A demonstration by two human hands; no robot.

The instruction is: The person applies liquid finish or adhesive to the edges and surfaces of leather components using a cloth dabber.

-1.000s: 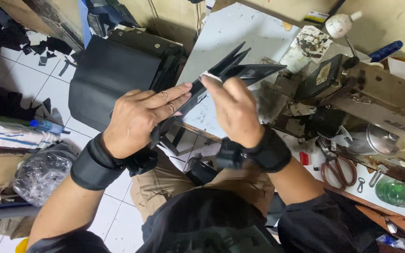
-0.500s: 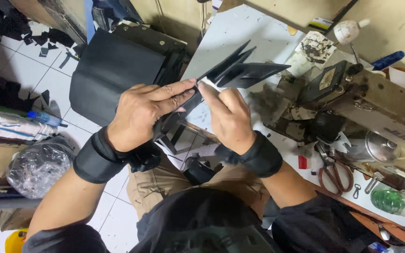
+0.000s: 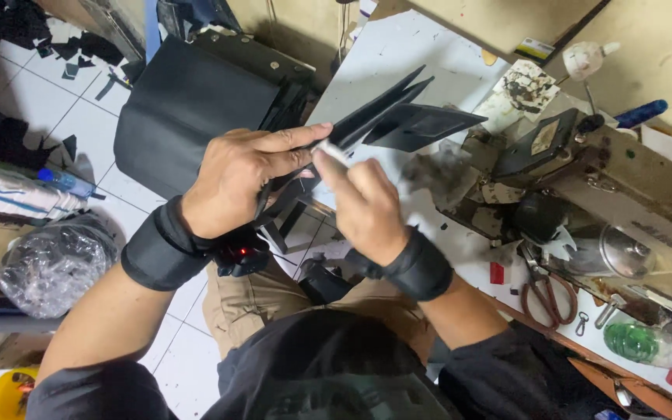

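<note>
Two hands meet over the lap in the head view; the left hand (image 3: pixel 235 183) grips a fanned stack of black leather pieces (image 3: pixel 406 117), long axis pointing up-right toward the sewing machine (image 3: pixel 600 194); the right hand (image 3: pixel 363 206) pinches a small white piece (image 3: pixel 330 150) at the stack's near end; a blue-capped bottle (image 3: pixel 64 183) lies on the floor at left; a green bottle (image 3: pixel 635 346) sits lower right.

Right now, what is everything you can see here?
black folded pieces: a few, black, held in front of the machine
sewing machine: one, worn beige, on the right
scissors: one, reddish handles, on the white table
bottle: one, green, lower right
black bag: one, black, upper left
plastic bundle: one, clear, on the floor
left hand: black wristband, holding the pieces
right hand: black wristband, touching them
</note>
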